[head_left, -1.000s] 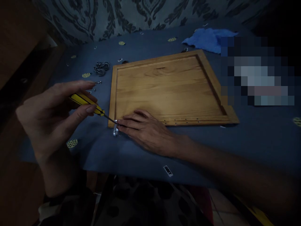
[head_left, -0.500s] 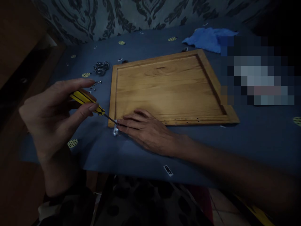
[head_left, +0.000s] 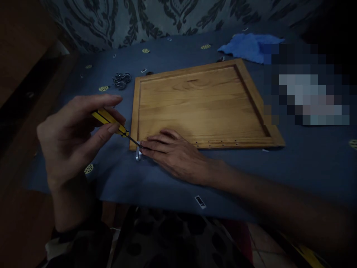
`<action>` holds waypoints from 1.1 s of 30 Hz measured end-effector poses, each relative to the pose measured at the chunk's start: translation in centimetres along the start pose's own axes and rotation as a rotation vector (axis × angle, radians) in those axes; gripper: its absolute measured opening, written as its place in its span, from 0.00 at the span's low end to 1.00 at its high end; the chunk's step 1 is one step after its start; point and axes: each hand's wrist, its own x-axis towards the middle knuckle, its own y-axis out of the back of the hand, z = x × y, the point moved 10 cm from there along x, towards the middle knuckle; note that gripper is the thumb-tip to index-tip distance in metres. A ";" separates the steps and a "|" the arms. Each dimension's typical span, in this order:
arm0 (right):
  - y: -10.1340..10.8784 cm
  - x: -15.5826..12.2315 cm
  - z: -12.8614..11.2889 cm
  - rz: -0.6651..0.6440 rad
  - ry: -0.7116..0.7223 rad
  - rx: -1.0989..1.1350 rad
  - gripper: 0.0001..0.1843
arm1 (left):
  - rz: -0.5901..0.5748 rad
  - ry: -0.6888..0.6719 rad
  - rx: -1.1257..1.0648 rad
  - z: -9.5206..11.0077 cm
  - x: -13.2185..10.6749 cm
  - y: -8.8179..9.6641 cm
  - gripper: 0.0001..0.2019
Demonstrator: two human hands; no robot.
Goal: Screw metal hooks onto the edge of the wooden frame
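Observation:
My left hand [head_left: 75, 137] is closed around a yellow and black screwdriver [head_left: 111, 123], whose thin tip points at the near left corner of a wooden board [head_left: 198, 104]. At that corner a small silver metal hook [head_left: 138, 153] hangs against the board's front edge. My right hand [head_left: 170, 150] lies on the corner with its fingers pressed together, fingertips pinning the hook's top beside the screwdriver tip. A row of small holes [head_left: 216, 142] runs along the board's near rim.
The board lies on a dark blue cloth [head_left: 306, 163] with yellow spots. A heap of metal hooks [head_left: 121, 80] and loose screws sit left of the board. A crumpled blue rag [head_left: 245, 44] lies at the back right. A patterned fabric backs the table.
My left hand with the screwdriver has shifted slightly right, closer to the board's corner. The right hand stays on the hook.

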 end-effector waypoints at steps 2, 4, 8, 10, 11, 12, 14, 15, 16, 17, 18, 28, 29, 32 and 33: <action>-0.1 0.0 0.0 -0.006 -0.005 0.003 0.19 | -0.004 -0.025 0.013 0.3 0.0 -0.2 0.21; -0.1 0.0 0.0 -0.007 -0.006 0.007 0.19 | -0.020 -0.056 0.013 0.6 0.0 -0.4 0.22; -0.2 0.0 0.0 -0.006 -0.005 0.008 0.19 | -0.003 -0.068 0.026 0.2 -0.1 -0.2 0.22; -0.2 -0.1 0.1 -0.010 -0.009 0.011 0.19 | 0.094 -0.109 0.036 0.3 -0.2 0.8 0.20; -0.3 -0.1 0.1 -0.012 -0.010 0.014 0.19 | 0.150 -0.129 0.038 0.3 -0.3 1.3 0.19; -0.2 -0.1 0.1 -0.012 -0.009 0.016 0.19 | 0.194 -0.126 0.041 0.2 -0.4 1.7 0.18; -0.1 -0.1 0.0 -0.008 -0.003 0.015 0.19 | 0.228 -0.077 0.048 -0.2 -0.5 2.0 0.18; -0.1 -0.1 0.0 -0.003 0.000 0.012 0.19 | 0.219 -0.044 0.054 -0.4 -0.5 1.9 0.18; 0.0 0.0 -0.1 0.003 0.002 0.009 0.19 | 0.201 -0.016 0.060 -0.5 -0.5 1.7 0.18; 0.1 0.0 -0.1 0.006 0.001 0.008 0.19 | 0.180 -0.003 0.066 -0.5 -0.5 1.4 0.18; 0.1 0.0 -0.1 0.007 0.000 0.008 0.19 | 0.160 -0.001 0.067 -0.4 -0.5 1.2 0.18; -0.1 0.0 -0.1 0.006 0.006 0.013 0.19 | 0.076 -0.012 0.124 -0.3 -0.5 0.8 0.21; -0.1 0.0 -0.1 0.003 0.007 0.014 0.19 | 0.076 -0.013 0.131 -0.3 -0.5 0.8 0.21; 0.1 0.1 0.0 0.003 0.004 0.018 0.19 | 0.073 0.004 0.138 -0.3 -0.5 0.7 0.21; 0.1 0.1 0.0 0.001 0.003 0.020 0.19 | 0.067 0.016 0.136 -0.4 -0.5 0.7 0.21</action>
